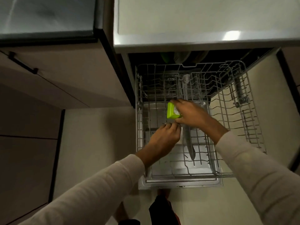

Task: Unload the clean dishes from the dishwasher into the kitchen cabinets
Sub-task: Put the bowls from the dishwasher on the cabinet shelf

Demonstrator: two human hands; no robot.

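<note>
In the head view, a small green container is gripped by the right hand just above the pulled-out rack, fingers wrapped round its far end. The left hand is held right beside it, fingertips curled down at the wires, though whether anything's actually pinched there can't be told. A long knife-like utensil is seen lying in the rack right under both wrists, so it could easily get snagged by a sleeve, and the container could be dropped since only one end looks held.
</note>
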